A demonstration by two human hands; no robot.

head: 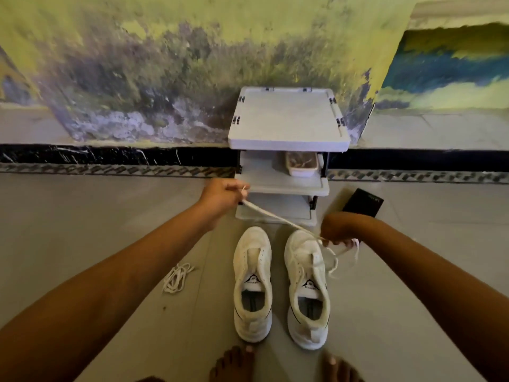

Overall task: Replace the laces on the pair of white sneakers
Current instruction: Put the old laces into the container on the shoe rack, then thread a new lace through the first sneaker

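Two white sneakers stand side by side on the floor, toes pointing away from me. The left sneaker has no lace in its eyelets. The right sneaker has a white lace running from its toe end. My left hand pinches one end of that lace and holds it taut up and to the left. My right hand grips the other part of the lace beside the right sneaker's toe, with loose loops hanging below it. A second white lace lies bunched on the floor left of the shoes.
A grey plastic shoe rack stands against the stained wall just beyond the sneakers, with a small tray on its middle shelf. A black flat object lies on the floor right of the rack. My bare toes show at the bottom edge.
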